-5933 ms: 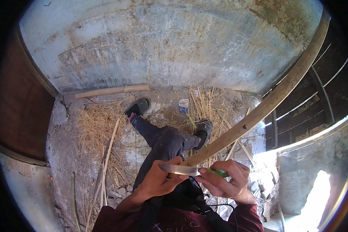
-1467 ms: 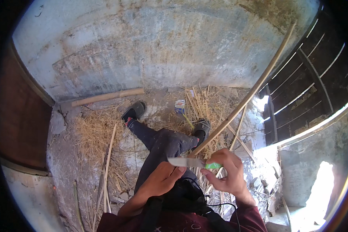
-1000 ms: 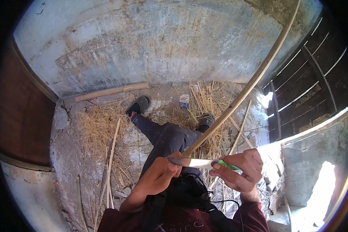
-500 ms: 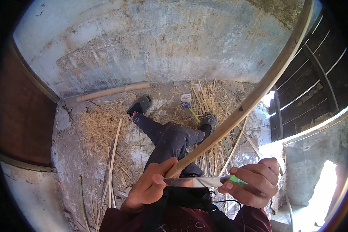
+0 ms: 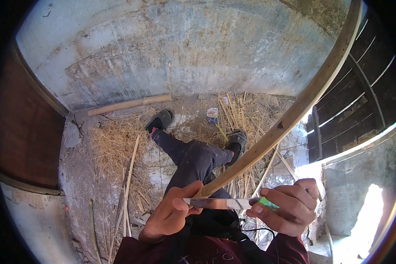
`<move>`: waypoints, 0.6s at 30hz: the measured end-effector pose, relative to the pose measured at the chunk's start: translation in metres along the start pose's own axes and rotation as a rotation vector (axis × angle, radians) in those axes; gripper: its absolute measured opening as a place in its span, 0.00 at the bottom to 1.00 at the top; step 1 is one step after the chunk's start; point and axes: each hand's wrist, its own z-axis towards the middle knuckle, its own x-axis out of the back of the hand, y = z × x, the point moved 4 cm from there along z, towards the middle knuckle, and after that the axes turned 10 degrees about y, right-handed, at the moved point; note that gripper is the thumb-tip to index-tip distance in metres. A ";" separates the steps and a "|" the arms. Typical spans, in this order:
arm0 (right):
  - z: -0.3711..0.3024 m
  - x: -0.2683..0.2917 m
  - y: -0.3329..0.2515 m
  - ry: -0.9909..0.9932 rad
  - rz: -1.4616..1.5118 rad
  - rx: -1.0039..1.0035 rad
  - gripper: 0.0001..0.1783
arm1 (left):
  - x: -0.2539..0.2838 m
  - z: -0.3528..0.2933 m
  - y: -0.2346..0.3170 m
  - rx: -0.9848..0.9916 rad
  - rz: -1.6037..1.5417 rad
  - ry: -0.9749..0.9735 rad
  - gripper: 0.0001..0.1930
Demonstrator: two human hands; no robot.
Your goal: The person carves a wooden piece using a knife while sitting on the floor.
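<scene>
My left hand (image 5: 168,215) is closed round the near end of a long split bamboo strip (image 5: 251,157), which rises away to the upper right, past the top of the picture. A dark spot marks the strip partway along. In my right hand (image 5: 290,207) is a knife with a bright green handle, mostly covered by my fingers. Its shiny knife blade (image 5: 224,203) lies level across, just below the strip's near end, with the tip beside my left thumb. Whether the edge touches the bamboo I cannot tell.
Straw-like shavings (image 5: 114,145) and thin split strips (image 5: 233,114) litter the floor round my legs and dark shoes. A bamboo pole (image 5: 130,104) lies along the stained wall (image 5: 185,53). A slatted dark panel (image 5: 352,105) stands at right, a brown door (image 5: 26,127) at left.
The bamboo strip has turned a little and now shows a broader face, its far part shifted slightly right. The knife blade has tilted and moved up slightly. Both hands keep their grips.
</scene>
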 end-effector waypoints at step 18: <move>0.003 0.002 -0.002 -0.046 -0.027 -0.013 0.11 | -0.002 -0.005 0.001 0.101 -0.112 0.002 0.64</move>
